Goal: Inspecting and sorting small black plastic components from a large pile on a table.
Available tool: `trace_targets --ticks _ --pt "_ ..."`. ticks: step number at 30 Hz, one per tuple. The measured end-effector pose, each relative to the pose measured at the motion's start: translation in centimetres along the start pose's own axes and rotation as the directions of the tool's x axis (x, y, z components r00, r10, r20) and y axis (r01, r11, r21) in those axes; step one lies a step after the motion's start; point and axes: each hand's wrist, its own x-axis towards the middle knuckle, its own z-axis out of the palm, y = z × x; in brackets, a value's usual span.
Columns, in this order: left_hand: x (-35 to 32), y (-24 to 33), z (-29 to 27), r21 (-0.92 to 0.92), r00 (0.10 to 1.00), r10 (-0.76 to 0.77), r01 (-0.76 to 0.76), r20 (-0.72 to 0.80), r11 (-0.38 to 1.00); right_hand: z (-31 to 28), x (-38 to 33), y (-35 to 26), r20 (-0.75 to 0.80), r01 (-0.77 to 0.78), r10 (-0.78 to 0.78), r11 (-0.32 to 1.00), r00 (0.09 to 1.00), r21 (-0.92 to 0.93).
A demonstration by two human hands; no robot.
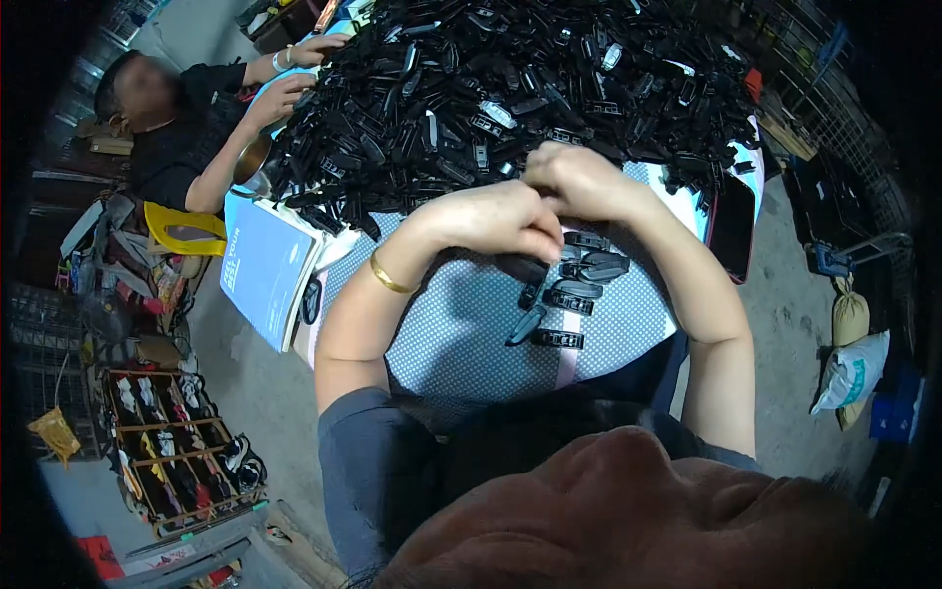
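A big heap of small black oblong pieces (432, 108), some with slots and a few with silvery faces, covers the far part of the table. My left hand (500, 221), with a gold bangle on the wrist, is curled closed just in front of the heap. Close beside it, my right hand (569, 177) bends its fingers down at the heap's near edge. The hands nearly touch, and whatever their fingertips hold is hidden. Below them, several loose black pieces (577, 290) lie on the dotted light cloth (461, 334), partly stacked.
Blue-covered books (263, 270) lie at the table's left edge, near a metal cup (253, 162). A dark phone (731, 226) rests at the right edge. Across the left corner, another person's hands (285, 98) touch the heap. A yellow stool (182, 231) and sacks (852, 378) stand on the floor.
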Motion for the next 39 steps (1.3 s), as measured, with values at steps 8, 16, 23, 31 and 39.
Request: trace_targets --ticks 8,16,23,31,39 --pt "3.7 -4.5 2.0 0.482 0.679 0.159 0.318 -0.717 0.816 -3.8 -1.2 3.1 -0.301 -0.346 0.51 0.818 0.806 0.459" --pt "2.2 -2.5 -0.1 0.143 0.654 -0.064 0.257 -0.754 0.956 -3.2 -0.2 1.6 -0.418 0.031 0.432 0.664 0.799 0.747" --pt "1.7 -2.3 -1.0 -0.772 0.727 -0.441 -0.191 -0.527 0.607 -1.2 0.7 -0.2 -0.504 0.078 0.412 0.712 0.759 0.698" --pt "2.4 -3.3 -0.1 -0.813 0.672 -0.473 -0.544 -0.57 0.207 -0.2 0.9 -1.5 -0.706 -0.137 0.32 0.942 0.632 0.305" --pt "1.7 -2.6 -0.6 -0.474 0.528 -0.268 -0.305 -0.806 0.826 -0.8 0.7 -1.8 -0.635 -0.058 0.418 0.86 0.649 0.507"
